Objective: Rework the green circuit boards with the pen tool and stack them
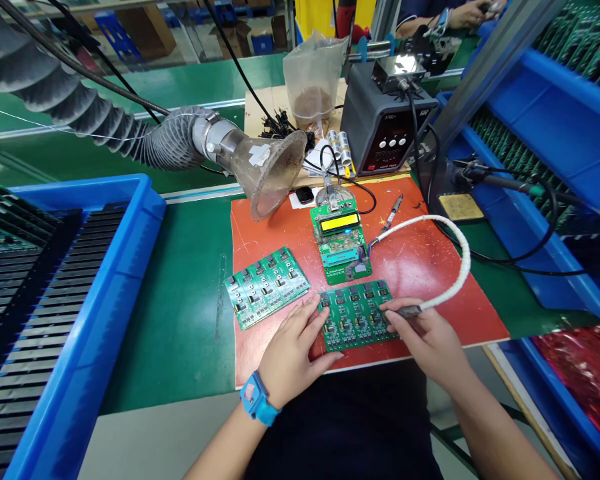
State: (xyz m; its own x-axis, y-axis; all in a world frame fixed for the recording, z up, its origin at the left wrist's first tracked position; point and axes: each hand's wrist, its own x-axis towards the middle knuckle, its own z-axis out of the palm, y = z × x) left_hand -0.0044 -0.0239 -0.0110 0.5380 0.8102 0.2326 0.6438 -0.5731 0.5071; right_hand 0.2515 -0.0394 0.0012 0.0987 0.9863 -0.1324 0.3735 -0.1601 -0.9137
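Observation:
A green panel of circuit boards (356, 313) lies on the red mat (430, 267) in front of me. My left hand (293, 347) grips its left edge, thumb under the near side, fingers on top. My right hand (427, 337) pinches a dark probe (405, 311) at the end of a white wrapped cable (455, 253) and presses it against the panel's right edge. A second green panel (266, 285) lies to the left, untouched. A programmer board with a lit yellow display (340, 240) sits just beyond.
A fume hose with a clear funnel (267, 170) hangs over the mat's back left. A grey soldering station (383, 130) stands behind. Blue bins of racks (55, 300) flank the left; blue bins of boards (555, 133) line the right. Another person's hand (467, 13) shows far back.

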